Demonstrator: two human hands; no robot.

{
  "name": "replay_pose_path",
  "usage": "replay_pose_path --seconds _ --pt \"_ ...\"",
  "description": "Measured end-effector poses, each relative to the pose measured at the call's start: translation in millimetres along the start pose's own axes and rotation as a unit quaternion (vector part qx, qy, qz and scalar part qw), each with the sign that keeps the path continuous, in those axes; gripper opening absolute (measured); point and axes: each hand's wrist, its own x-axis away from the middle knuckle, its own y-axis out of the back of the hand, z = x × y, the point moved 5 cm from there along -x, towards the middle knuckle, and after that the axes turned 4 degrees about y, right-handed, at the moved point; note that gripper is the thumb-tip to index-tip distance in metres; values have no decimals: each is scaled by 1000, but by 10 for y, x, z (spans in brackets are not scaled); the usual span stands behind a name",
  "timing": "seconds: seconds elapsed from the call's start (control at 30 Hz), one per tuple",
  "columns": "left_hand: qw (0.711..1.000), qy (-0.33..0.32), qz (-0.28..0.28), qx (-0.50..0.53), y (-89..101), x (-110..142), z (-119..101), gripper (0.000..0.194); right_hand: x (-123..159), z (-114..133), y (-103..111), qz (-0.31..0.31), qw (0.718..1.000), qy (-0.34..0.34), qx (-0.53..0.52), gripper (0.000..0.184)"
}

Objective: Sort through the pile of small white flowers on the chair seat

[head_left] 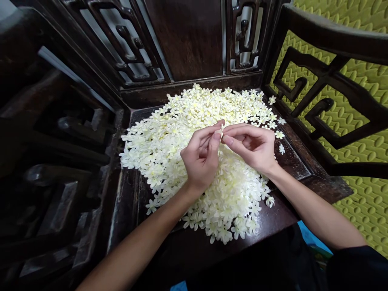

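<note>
A large heap of small cream-white artificial flowers (pixel 184 133) covers the dark wooden chair seat (pixel 287 161). My left hand (pixel 201 157) and my right hand (pixel 253 145) meet above the heap, fingertips touching. Both pinch one small white flower (pixel 220 131) between thumbs and forefingers. The other fingers of each hand are curled in.
The chair has a carved dark back (pixel 188 40) and a fretwork armrest (pixel 327 101) on the right. Another dark wooden chair (pixel 60 161) stands close on the left. A yellow-green textured wall (pixel 363 202) lies to the right. A few loose flowers (pixel 280 135) lie beside the heap.
</note>
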Motion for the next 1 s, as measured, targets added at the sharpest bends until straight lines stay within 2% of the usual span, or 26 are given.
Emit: replay_pose_path --seconds 0.2,0.4,0.7,1.0 --pt "999 -30 -26 -19 40 -54 -25 14 0 6 1 0 1000 3 -3 27" --pt "999 -26 -20 -19 65 -69 -2 11 -26 39 9 6 1000 6 -2 27" --pt "999 5 -40 -5 60 -57 27 15 -34 -18 40 -14 998 -58 -31 30" --pt "999 9 -51 8 45 -73 33 17 -26 -26 21 -13 995 -83 -46 27"
